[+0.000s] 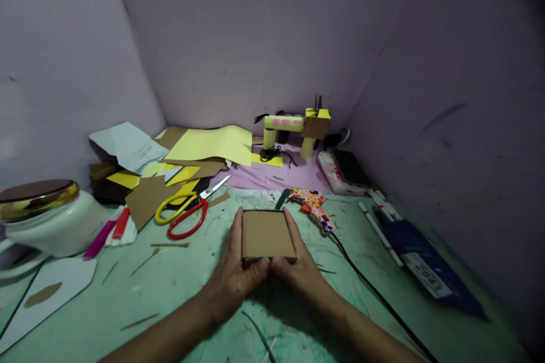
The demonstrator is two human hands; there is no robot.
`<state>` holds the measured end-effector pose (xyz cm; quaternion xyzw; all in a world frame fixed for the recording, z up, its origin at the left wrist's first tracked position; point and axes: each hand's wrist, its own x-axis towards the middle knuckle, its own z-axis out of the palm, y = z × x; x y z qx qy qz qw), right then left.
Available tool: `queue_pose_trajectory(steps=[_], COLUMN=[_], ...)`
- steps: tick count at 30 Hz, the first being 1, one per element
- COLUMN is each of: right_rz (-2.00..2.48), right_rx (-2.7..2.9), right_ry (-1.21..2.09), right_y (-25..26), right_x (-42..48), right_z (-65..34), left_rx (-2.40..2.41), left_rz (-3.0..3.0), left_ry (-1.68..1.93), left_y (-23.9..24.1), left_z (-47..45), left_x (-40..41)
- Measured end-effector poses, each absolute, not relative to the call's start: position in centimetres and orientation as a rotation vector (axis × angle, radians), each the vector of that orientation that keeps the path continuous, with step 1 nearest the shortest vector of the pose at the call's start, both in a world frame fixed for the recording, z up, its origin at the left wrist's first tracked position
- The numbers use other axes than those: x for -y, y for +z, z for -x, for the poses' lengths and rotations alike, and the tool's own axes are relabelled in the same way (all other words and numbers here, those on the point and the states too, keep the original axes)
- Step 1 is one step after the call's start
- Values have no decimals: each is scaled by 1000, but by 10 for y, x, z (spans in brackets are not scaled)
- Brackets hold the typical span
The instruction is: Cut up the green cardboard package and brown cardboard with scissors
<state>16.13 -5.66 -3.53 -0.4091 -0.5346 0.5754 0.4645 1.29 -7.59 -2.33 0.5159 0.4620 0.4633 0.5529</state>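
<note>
Between both palms I hold a small square cardboard box (pixel 269 233), its flat brown top facing up and a dark edge showing around it. My left hand (pixel 239 272) wraps its left side, thumb along the near edge. On the opposite side my right hand (pixel 300 266) mirrors this grip, and the two thumbs nearly meet at the front. Just beyond the box lies a glue gun (pixel 310 204) covered in a colourful floral pattern, its black cord running toward the lower right. Scissors (pixel 193 210) with one yellow and one red handle rest partly open to the left.
Sheets of yellow paper (pixel 208 144) and cardboard scraps (pixel 147 201) pile up at back left. A giraffe-like paper model (pixel 293 125) stands against the wall. Left are a white lidded pot (pixel 63 227) and markers (pixel 121 224). Right are a phone (pixel 351 167) and blue packet (pixel 430 266).
</note>
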Motion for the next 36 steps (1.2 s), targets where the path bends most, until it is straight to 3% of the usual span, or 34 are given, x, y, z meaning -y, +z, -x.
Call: queue_pose_trajectory(steps=[14,30,36], right_rz=[821,684,610], right_rx=[1889,1677,1487], right_ry=[1106,1219,1441], right_y=[-2,-17,-17], right_x=[41,41,42], right_z=[-159,-171,-166], left_rx=[-834,-900,-959], left_rz=[-501,-383,-385], left_ry=[1291,1217,1259], left_y=[19,15,14], left_z=[9,5,4], left_x=[50,46,46])
